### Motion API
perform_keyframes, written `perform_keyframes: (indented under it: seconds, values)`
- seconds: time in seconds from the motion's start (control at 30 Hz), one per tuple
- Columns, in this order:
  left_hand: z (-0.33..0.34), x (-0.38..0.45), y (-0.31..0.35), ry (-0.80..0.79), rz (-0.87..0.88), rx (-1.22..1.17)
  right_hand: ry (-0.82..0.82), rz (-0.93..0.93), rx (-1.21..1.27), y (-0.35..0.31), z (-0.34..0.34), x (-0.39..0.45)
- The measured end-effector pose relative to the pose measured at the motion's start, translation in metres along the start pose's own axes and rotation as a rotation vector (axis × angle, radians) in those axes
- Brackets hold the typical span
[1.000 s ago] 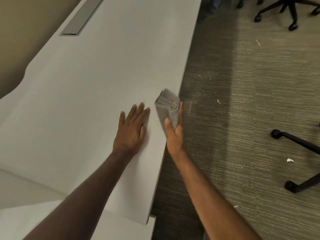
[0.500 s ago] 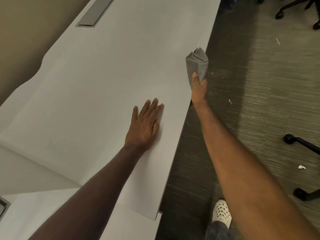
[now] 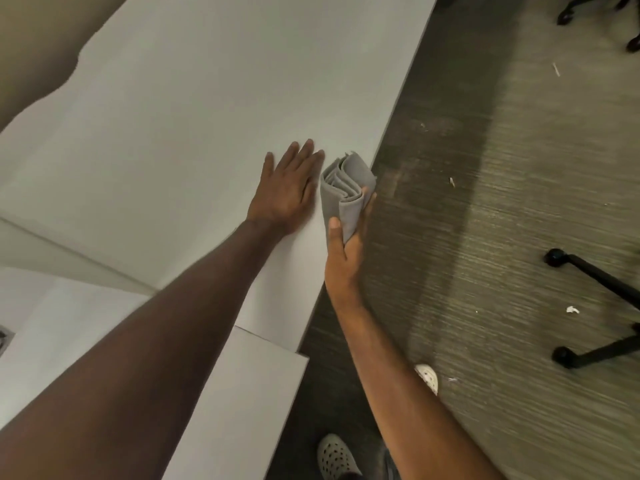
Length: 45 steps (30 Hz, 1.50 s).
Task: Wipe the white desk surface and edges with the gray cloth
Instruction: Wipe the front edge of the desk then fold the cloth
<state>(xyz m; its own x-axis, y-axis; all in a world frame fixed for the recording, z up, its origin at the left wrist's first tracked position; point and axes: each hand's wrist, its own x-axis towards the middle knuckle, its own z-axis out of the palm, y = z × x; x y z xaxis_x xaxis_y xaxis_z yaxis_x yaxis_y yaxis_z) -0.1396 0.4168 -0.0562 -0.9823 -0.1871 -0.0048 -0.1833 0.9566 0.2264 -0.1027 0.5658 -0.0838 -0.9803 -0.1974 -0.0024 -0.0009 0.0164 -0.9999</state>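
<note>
My left hand point(image 3: 284, 192) flat, fingers spread, palm down on white tabletop point(image 3: 194, 109), centre of frame. My right hand point(image 3: 346, 244) gripping folded gray cloth point(image 3: 344, 188) against tabletop's right edge, thumb on top, just beside left fingertips. Carpet point(image 3: 502, 220) right of frame.

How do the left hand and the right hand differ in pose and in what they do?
The left hand lies flat and open on the white desk, holding nothing; the right hand stands on edge, gripping the folded gray cloth. The left hand rests further in; the right hand is at the desk's edge. Both point forward.
</note>
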Motion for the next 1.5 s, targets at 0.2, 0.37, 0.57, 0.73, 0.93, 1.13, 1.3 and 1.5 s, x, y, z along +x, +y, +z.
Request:
perform_keyframes:
  seconds: [0.2, 0.37, 0.57, 0.73, 0.93, 1.13, 1.3, 1.5]
  values:
    - [-0.003, 0.000, 0.003, -0.060, -0.012, 0.094, 0.021, -0.025, -0.121, 0.001, 0.005, -0.107]
    - [-0.005, -0.001, 0.005, -0.082, -0.012, 0.108, -0.037, 0.015, -0.146, 0.002, 0.008, -0.167]
    - [-0.002, -0.003, 0.003, -0.060, 0.003, 0.100, -0.122, 0.073, 0.007, -0.004, 0.003, -0.161]
    - [0.002, 0.001, -0.002, -0.049, 0.009, 0.092, -0.143, 0.084, 0.077, -0.004, -0.002, -0.115]
    - [0.003, 0.002, -0.003, -0.029, 0.013, 0.050, -0.054, 0.081, 0.147, 0.006, 0.002, 0.009]
    - [0.004, 0.003, -0.005, -0.039, 0.010, 0.054, -0.030, 0.137, 0.184, 0.009, 0.001, 0.130]
    - [0.001, 0.003, -0.005, -0.059, -0.003, 0.011, -0.150, 0.229, 0.166, -0.001, -0.015, 0.135]
    - [-0.001, 0.005, -0.003, -0.063, -0.026, -0.017, -0.089, 0.285, 0.288, -0.032, -0.056, 0.141]
